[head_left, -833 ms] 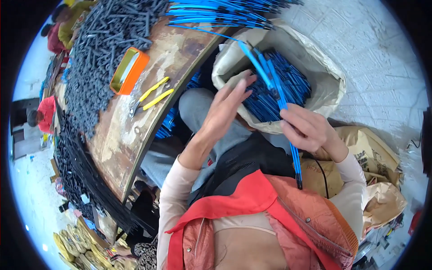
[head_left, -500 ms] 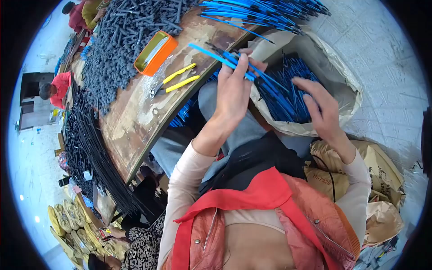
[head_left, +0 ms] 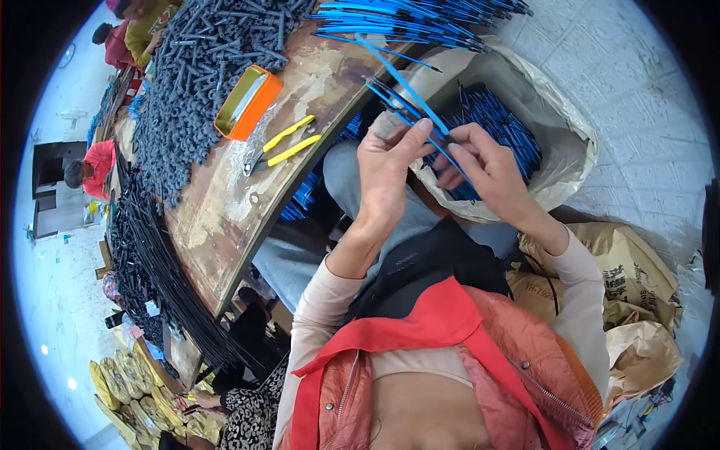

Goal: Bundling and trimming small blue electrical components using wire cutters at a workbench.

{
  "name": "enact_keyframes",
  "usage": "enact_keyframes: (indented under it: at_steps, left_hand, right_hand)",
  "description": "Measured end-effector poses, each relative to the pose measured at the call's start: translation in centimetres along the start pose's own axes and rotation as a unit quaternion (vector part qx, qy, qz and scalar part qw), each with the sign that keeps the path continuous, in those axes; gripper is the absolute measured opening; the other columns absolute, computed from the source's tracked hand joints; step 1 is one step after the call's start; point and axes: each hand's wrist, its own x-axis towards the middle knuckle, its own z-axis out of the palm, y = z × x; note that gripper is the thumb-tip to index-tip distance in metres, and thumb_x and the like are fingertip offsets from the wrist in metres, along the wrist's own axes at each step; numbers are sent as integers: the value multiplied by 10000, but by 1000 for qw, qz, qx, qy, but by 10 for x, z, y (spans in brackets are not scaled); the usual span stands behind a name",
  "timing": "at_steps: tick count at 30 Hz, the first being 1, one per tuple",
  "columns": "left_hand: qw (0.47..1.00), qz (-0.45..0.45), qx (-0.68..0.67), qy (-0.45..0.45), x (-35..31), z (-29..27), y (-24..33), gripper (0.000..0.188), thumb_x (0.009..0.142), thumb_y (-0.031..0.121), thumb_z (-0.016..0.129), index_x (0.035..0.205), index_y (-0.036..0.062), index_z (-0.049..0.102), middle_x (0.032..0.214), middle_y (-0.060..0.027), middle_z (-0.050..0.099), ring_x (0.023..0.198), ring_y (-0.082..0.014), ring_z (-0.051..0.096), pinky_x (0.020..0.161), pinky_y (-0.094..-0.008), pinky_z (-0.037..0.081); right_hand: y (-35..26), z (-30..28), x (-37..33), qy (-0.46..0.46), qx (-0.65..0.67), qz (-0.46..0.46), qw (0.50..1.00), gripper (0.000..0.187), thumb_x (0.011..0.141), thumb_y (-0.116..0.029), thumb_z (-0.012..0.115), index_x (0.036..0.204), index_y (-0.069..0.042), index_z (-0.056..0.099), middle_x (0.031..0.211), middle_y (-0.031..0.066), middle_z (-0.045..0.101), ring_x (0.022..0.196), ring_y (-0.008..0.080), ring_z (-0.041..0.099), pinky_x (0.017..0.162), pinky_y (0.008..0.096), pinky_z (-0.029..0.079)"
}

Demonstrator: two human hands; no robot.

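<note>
Over an open pale sack point(head_left: 583, 146) of thin blue pieces point(head_left: 499, 127), my two hands meet at a few slim blue tubes point(head_left: 409, 84) with dark parts. My left hand point(head_left: 390, 169) is closed on them, its thumb pressed across the pieces. My right hand point(head_left: 491, 172) pinches the lower end of the longer light-blue tube, close to the left thumb. That tube slants up to the left past the table edge. Fingers hide where the pieces meet, so I cannot tell whether they are joined.
On the wooden table point(head_left: 214, 206) lie yellow-handled cutters point(head_left: 294, 150), an orange box point(head_left: 262, 111), a heap of dark grey fittings point(head_left: 176, 124) and a bundle of blue tubes point(head_left: 405, 22). Black rods point(head_left: 184, 289) line its left side. Brown paper sacks point(head_left: 622, 262) stand at right. Other people sit at left.
My right hand has moved left from over the sack and now grips the light-blue tube beside my left hand. The tube has swung to a steeper slant.
</note>
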Motion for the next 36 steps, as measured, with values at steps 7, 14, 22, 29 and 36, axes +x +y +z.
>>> enact_keyframes:
  at_steps: [7,14,22,29,36]
  left_hand:
    - [997,51,-13,59,-7,-12,17,133,939,84,605,1054,77,537,804,9,567,717,-79,548,632,-226,446]
    - [990,106,77,60,-40,-45,114,162,972,76,505,1121,53,446,608,-5,474,465,-91,410,455,-198,335]
    - [987,-71,123,-76,-72,-65,115,129,911,93,568,970,-18,597,533,-28,516,297,-54,333,333,-227,249]
    - [986,-48,153,-37,-13,-49,65,275,1002,155,498,1197,-34,544,1145,-239,638,1069,-306,649,847,-369,558]
    - [991,16,129,-17,8,-32,40,322,1007,131,492,1246,-82,523,1139,-228,637,1051,-283,653,920,-386,545]
  right_hand:
    - [9,28,16,0,61,-46,997,175,1018,-117,423,1104,22,487,891,135,672,847,184,695,688,287,564]
    - [118,-91,85,4,-519,59,853,238,931,-225,480,944,-48,638,917,166,689,831,357,675,714,474,534]
    - [262,-131,139,-15,-506,245,827,235,835,-212,595,936,-16,676,908,199,697,822,349,689,671,443,566]
    - [124,-123,27,66,-263,86,959,248,963,-216,534,896,15,594,770,88,664,634,158,643,535,271,537]
    - [-22,-114,13,101,-325,-49,939,279,1002,-253,462,957,-11,593,748,39,641,637,102,613,552,218,465]
